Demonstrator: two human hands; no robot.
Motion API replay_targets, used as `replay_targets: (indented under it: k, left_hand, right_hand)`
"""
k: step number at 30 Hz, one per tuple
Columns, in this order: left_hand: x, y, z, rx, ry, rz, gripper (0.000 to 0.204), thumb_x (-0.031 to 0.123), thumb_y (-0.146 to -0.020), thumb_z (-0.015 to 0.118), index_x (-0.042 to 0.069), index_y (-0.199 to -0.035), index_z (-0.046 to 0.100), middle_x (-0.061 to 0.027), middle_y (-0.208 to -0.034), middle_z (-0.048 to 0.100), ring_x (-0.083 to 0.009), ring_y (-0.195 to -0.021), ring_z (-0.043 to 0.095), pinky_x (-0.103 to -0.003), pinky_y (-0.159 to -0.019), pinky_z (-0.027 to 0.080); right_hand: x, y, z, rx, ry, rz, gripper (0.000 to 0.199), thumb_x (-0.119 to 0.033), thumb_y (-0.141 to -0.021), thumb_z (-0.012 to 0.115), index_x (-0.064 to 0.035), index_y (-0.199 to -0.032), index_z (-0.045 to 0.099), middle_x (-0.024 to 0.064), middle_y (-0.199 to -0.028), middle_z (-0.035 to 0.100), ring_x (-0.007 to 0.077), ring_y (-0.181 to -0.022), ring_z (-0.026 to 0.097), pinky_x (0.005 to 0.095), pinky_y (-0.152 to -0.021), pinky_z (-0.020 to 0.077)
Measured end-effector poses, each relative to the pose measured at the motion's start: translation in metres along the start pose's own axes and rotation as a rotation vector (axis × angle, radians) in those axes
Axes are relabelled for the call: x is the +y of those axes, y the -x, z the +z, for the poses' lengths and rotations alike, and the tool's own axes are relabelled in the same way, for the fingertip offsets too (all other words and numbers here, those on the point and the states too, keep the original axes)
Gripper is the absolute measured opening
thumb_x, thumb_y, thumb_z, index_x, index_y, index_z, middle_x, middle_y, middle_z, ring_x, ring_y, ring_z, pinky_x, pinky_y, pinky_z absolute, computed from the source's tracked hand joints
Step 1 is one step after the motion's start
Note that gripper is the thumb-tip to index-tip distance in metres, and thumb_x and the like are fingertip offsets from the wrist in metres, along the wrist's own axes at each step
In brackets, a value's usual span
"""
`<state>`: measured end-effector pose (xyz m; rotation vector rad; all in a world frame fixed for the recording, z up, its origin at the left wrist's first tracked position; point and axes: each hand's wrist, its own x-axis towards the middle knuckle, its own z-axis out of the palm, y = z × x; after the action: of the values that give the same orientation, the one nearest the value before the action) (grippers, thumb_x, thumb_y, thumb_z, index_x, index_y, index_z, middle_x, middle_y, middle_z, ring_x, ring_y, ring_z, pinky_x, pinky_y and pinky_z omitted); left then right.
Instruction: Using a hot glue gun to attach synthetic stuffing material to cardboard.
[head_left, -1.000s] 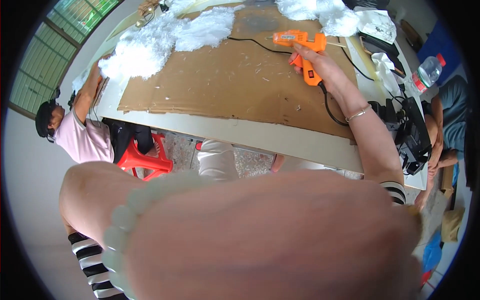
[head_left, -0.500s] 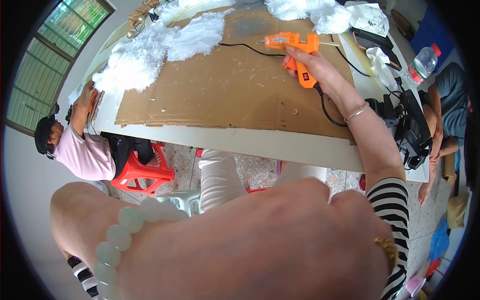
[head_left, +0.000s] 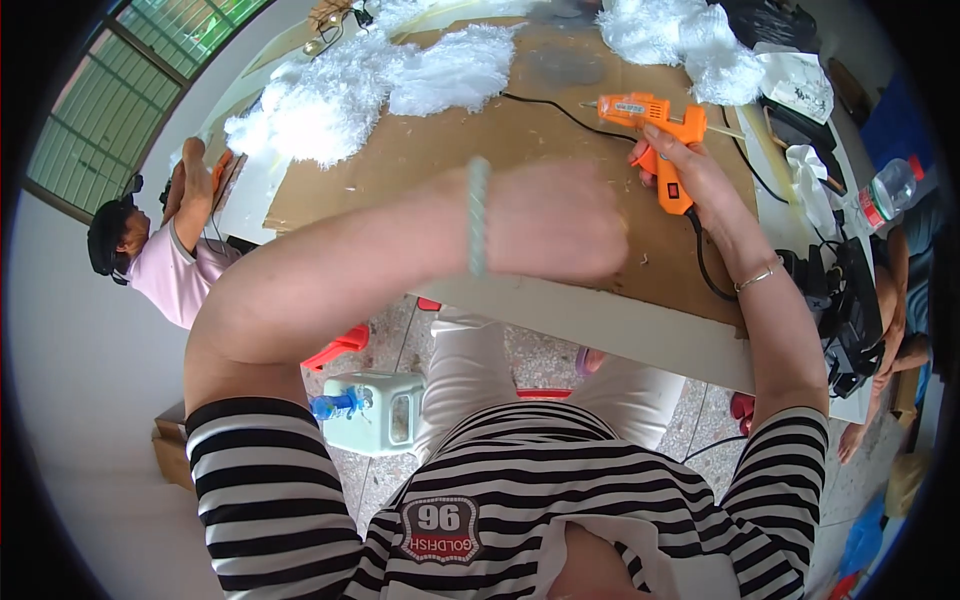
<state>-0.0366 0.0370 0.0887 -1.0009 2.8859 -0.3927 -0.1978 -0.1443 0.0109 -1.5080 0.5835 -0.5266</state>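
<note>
My right hand (head_left: 686, 175) grips an orange glue gun (head_left: 655, 118) by its handle, with the index finger side near the red trigger. The gun's metal nozzle points left, and a pale glue stick (head_left: 724, 130) pokes out of its back end. From the handle's foot a black cord (head_left: 700, 255) curves down toward the table edge. In front of my body, above the cardboard, hangs my left hand (head_left: 560, 220), smeared by motion, with a pale green bead bracelet at the wrist. Its fingers cannot be made out. Brown cardboard (head_left: 400, 170) lies flat under both hands.
White fluffy fibre (head_left: 320, 100) is heaped at the far left, and more fibre (head_left: 680, 45) at the back. On the right are black devices (head_left: 845, 300) and a clear bottle (head_left: 890, 190). A person (head_left: 165, 240) in pink sits at left. A pale jug (head_left: 375, 412) stands below the table.
My left hand has dropped away from close to the camera and now hangs over the table's near edge. The glue gun stays in my right hand. The whole view has shifted a little.
</note>
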Motion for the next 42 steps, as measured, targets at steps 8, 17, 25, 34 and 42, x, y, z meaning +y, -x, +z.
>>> replay_targets:
  k: [8, 17, 25, 34, 42]
  left_hand:
    - [-0.153, 0.111, 0.044, 0.197, -0.068, -0.929, 0.016, 0.018, -0.089, 0.069, 0.008, -0.101, 0.073, -0.0156, -0.088, 0.072, -0.0380, -0.087, 0.068, -0.046, -0.077, 0.055]
    - [-0.246, 0.132, 0.091, 0.067, -0.176, -1.306, 0.033, 0.020, -0.089, 0.067, 0.020, -0.123, 0.069, -0.0139, -0.123, 0.067, -0.0340, -0.112, 0.065, -0.044, -0.093, 0.053]
    - [-0.287, 0.142, 0.061, 0.328, -0.120, -1.185, 0.022, 0.014, -0.086, 0.064, 0.013, -0.104, 0.075, -0.0133, -0.100, 0.074, -0.0334, -0.089, 0.071, -0.042, -0.080, 0.057]
    - [-0.256, 0.145, 0.026, 0.645, 0.490, -1.120, 0.020, 0.008, -0.096, 0.063, 0.001, -0.112, 0.070, 0.0018, -0.095, 0.070, -0.0060, -0.083, 0.060, -0.020, -0.076, 0.047]
    - [-0.158, 0.082, 0.013, 0.423, 0.496, -1.102, 0.022, 0.002, -0.095, 0.061, 0.006, -0.114, 0.072, 0.0019, -0.087, 0.070, -0.0069, -0.075, 0.061, -0.023, -0.070, 0.049]
  right_hand:
    - [-0.004, -0.002, 0.000, -0.025, -0.075, 0.031, 0.036, -0.043, -0.098, 0.064, -0.0098, -0.111, 0.065, 0.0008, -0.088, 0.066, 0.0102, -0.071, 0.057, 0.0259, -0.065, 0.0476]
    - [-0.009, -0.001, -0.001, -0.023, -0.107, 0.087, 0.035, -0.040, -0.099, 0.063, -0.0078, -0.113, 0.064, 0.0025, -0.090, 0.067, 0.0116, -0.072, 0.059, 0.0273, -0.067, 0.0499]
    - [-0.007, -0.002, -0.002, -0.043, -0.091, 0.066, 0.040, -0.039, -0.100, 0.061, -0.0046, -0.120, 0.061, 0.0061, -0.091, 0.068, 0.0130, -0.070, 0.058, 0.0280, -0.067, 0.0499]
    - [-0.005, -0.004, -0.002, -0.028, -0.043, 0.069, 0.037, -0.044, -0.097, 0.063, -0.0066, -0.093, 0.067, 0.0035, -0.087, 0.066, 0.0125, -0.072, 0.059, 0.0299, -0.067, 0.0486]
    - [0.001, -0.005, -0.005, 0.058, -0.165, -0.037, 0.040, -0.044, -0.098, 0.061, -0.0058, -0.088, 0.068, 0.0029, -0.078, 0.065, 0.0097, -0.064, 0.059, 0.0256, -0.059, 0.0496]
